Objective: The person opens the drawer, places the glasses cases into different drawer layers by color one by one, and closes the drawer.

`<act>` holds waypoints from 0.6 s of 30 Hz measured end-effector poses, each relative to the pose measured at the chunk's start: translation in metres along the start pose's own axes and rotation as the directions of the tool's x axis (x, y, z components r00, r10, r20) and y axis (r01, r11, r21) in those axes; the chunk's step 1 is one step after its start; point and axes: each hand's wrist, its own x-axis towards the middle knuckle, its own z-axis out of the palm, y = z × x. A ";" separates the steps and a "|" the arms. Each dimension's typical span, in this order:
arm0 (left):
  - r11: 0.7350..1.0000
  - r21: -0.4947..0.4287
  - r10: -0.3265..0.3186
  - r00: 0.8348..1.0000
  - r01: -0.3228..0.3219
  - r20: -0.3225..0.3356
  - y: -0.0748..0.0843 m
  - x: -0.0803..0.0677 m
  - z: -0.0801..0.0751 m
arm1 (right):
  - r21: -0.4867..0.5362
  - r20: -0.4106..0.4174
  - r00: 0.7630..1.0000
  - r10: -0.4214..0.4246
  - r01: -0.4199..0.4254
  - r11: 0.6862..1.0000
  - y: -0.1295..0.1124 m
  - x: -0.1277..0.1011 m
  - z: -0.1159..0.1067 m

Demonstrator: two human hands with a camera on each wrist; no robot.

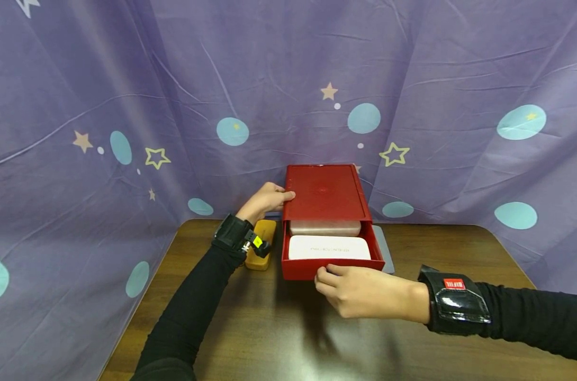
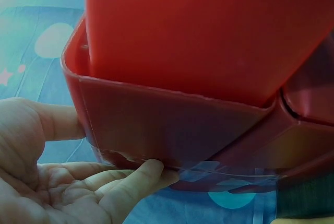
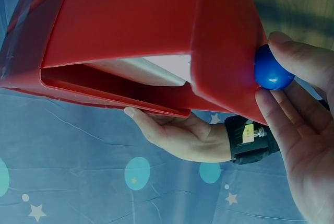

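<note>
A red drawer box (image 1: 323,191) stands at the back of the table, its drawer (image 1: 301,269) pulled partway out. Inside the drawer lies a white case (image 1: 329,247) with small lettering, and a silvery container (image 1: 324,228) sits behind it. My left hand (image 1: 267,200) holds the box casing by its left side, thumb on the top edge; in the left wrist view its fingers (image 2: 130,185) touch a lower edge of the casing. My right hand (image 1: 353,290) is at the drawer front. There it pinches a round blue knob (image 3: 272,67), which the head view hides.
Left of the box, a yellow case (image 1: 262,244) lies on the wooden table (image 1: 250,328), partly behind the left wrist. A flat grey object (image 1: 382,248) shows at the box's right side. A purple curtain (image 1: 279,63) hangs right behind the table.
</note>
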 end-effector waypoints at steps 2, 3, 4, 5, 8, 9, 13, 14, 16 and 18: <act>1.000 -0.003 0.003 1.000 -0.003 -0.001 0.000 0.000 0.000 | 0.002 0.007 1.000 0.000 0.000 1.000 0.000 0.000 0.000; 1.000 -0.004 0.004 1.000 -0.004 -0.001 0.000 0.000 0.000 | 0.005 0.008 1.000 0.001 -0.001 1.000 0.000 0.000 0.000; 1.000 -0.005 0.005 1.000 -0.005 -0.001 -0.001 0.000 0.000 | 0.005 0.009 1.000 0.001 -0.001 1.000 0.001 0.000 0.000; 1.000 -0.006 0.005 1.000 -0.005 0.000 0.000 0.000 0.000 | 0.003 0.008 1.000 0.003 -0.003 1.000 0.001 0.000 0.000; 1.000 -0.006 0.007 1.000 -0.007 0.003 0.000 0.000 0.000 | -0.008 0.017 1.000 0.009 -0.009 1.000 0.002 0.000 -0.001; 1.000 -0.005 0.006 1.000 -0.006 0.004 0.000 0.000 0.000 | -0.013 0.022 1.000 0.012 -0.012 1.000 0.003 0.000 0.000; 1.000 0.002 0.009 1.000 -0.009 0.007 -0.001 0.000 0.000 | -0.044 0.049 0.998 0.032 -0.029 0.999 0.009 -0.001 0.005; 1.000 0.005 0.010 1.000 -0.010 0.007 -0.001 -0.001 0.000 | -0.050 0.049 0.998 0.038 -0.035 0.998 0.011 0.000 0.008; 1.000 0.007 0.014 1.000 -0.014 0.007 -0.001 -0.001 0.000 | -0.047 0.047 0.998 0.049 -0.047 0.998 0.013 0.000 0.014; 1.000 0.006 0.019 1.000 -0.019 0.011 -0.001 -0.001 0.001 | -0.040 0.039 0.998 0.058 -0.056 0.998 0.015 0.001 0.020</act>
